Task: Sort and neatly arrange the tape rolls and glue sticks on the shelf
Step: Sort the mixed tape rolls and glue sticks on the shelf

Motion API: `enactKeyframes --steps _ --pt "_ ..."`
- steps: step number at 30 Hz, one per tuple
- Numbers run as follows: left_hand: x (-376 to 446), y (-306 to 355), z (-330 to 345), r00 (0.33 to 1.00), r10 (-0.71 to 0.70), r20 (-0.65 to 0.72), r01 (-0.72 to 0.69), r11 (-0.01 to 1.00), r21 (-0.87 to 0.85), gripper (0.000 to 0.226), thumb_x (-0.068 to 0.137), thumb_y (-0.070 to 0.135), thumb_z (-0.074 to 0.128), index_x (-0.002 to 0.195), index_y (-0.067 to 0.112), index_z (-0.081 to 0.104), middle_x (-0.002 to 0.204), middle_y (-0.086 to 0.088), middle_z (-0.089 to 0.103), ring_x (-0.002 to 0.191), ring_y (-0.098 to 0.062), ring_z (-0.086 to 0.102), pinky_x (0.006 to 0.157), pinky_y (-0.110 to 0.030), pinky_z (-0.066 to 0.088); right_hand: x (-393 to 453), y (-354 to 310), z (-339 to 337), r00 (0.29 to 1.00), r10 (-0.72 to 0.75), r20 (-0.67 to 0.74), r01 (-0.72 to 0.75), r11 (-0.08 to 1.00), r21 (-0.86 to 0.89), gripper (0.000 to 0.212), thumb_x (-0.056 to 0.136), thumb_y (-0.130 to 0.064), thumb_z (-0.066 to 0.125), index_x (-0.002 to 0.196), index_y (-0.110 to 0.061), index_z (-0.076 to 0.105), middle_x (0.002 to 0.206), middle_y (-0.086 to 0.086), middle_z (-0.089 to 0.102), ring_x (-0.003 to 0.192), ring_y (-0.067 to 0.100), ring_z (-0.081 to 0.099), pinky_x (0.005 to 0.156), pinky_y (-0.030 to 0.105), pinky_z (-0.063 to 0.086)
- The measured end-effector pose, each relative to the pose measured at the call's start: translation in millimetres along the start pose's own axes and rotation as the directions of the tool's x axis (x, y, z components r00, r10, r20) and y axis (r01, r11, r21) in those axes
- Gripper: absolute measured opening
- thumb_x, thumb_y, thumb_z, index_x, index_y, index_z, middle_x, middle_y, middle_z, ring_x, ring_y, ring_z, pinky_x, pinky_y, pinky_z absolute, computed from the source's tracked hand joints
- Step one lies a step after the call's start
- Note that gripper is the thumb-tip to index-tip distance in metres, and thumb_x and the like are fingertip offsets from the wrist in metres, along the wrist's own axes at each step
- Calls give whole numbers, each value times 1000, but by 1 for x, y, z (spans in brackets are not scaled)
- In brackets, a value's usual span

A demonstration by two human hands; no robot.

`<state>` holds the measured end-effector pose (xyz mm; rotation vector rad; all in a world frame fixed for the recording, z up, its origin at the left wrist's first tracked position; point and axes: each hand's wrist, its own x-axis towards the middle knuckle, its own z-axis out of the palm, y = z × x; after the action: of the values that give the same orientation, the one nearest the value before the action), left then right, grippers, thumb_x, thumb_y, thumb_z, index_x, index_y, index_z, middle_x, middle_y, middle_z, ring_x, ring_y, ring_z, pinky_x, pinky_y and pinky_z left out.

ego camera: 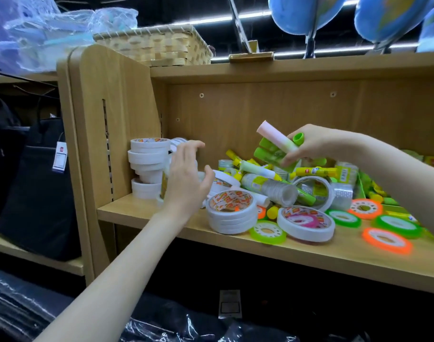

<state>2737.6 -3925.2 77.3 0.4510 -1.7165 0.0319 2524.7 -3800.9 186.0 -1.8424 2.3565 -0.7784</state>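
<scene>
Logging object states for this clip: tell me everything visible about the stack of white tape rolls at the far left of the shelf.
The stack of white tape rolls stands in the shelf's back left corner, against the wooden side panel. Its rolls lie flat, unevenly piled, narrower ones partway down. The top roll shows a red and yellow printed label inside its core. The tape looks like matte white paper. The left hand, fingers spread, hovers just to its right; contact cannot be told.

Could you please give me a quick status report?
Right hand grips green glue sticks. Left hand open beside stacked white tape rolls. Mixed pile unsorted.
</scene>
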Motion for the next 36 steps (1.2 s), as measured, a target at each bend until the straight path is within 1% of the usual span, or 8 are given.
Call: enactKeyframes --steps 4,7,9,12,21,25,30,36 --pt "18 55 44 949 73 306 -4 975 -221 47 88 21 50 132 8 42 128 -11 47 115 -22 48 99 -32 38 -38 31 -21 999 32 -15 -31 998 50 27 70 -20 80 89 -7 67 63 1 52 53 10 44 48 20 35" --pt "31 106 74 725 54 686 416 759 -500 47 93 17 55 136 17 37 126 -8 48 96 -17 62 85 -31 54 -61 54 -40 998 54 -21 -53 997 59 20 70 -20 79 83 -11 66 55 -6 50 49 7 42 43 16 32" --pt "39 133 94 657 70 751 596 562 -574 38 91 8 55 127 12 44 107 -4 57 73 -8 66 70 -21 56 -72 71 -51 997 78 -24 -77 996 34 19 70 -20 79 81 -12 66 56 -4 50 51 9 42 46 20 32" --pt "54 157 122 624 92 776 648 493 -580 31 89 5 58 119 7 51 94 -7 63 64 -8 66 65 -16 54 -83 96 -63 993 110 -38 -110 994 18 18 69 -21 79 78 -15 65 61 -1 51 54 11 43 48 22 31" --pt "73 192 205 620 -37 784 579 696 -425 8 87 5 61 94 7 66 87 -12 63 48 -5 63 52 -12 51 -76 177 -97 944 255 -211 -289 945 -150 19 72 -20 77 76 -12 60 62 0 52 55 14 48 48 23 36" --pt "68 208 236 671 -9 741 450 800 -397 8 85 5 61 88 12 64 81 -2 59 54 -5 64 65 -20 54 -73 215 -113 846 284 -450 -519 632 -575 16 81 -25 64 96 -20 63 87 6 56 87 29 61 65 29 40" --pt "57 233 263 685 77 724 277 892 -356 14 85 10 62 97 16 64 109 -6 63 84 -16 62 61 -15 40 -80 244 -119 804 424 -417 -585 439 -682 31 85 -16 61 115 -9 57 113 11 57 106 31 58 72 32 40" --pt "41 245 280 692 93 716 197 930 -312 20 87 17 59 107 16 63 120 -8 58 97 -24 59 73 -27 38 -67 249 -124 799 543 -258 -572 556 -602 24 75 -17 73 87 -8 54 69 5 55 62 21 57 57 29 46"
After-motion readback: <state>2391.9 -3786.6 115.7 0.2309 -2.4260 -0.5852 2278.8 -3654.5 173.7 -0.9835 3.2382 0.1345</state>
